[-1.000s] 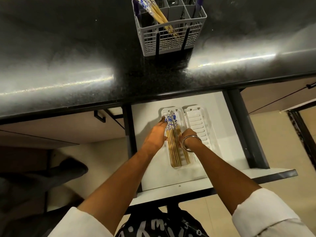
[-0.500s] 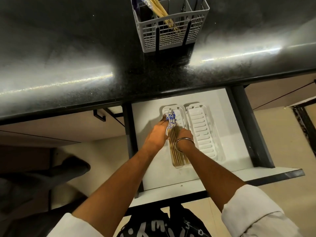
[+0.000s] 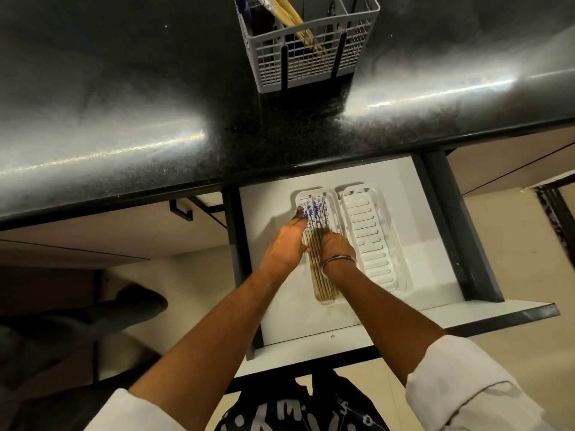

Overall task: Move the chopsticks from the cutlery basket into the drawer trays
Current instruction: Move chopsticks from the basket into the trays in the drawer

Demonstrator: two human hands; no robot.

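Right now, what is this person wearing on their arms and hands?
Both forearms are bare, with white sleeves pushed up near the elbows. The right hand has a thin silver bangle at the wrist. The left hand shows no jewellery and no glove.

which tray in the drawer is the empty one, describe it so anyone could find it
Below the black countertop, the open white drawer holds two white ribbed trays side by side. The empty tray is the right-hand one, past the right hand. Unlike the left tray, which holds chopsticks, it shows only bare ribs.
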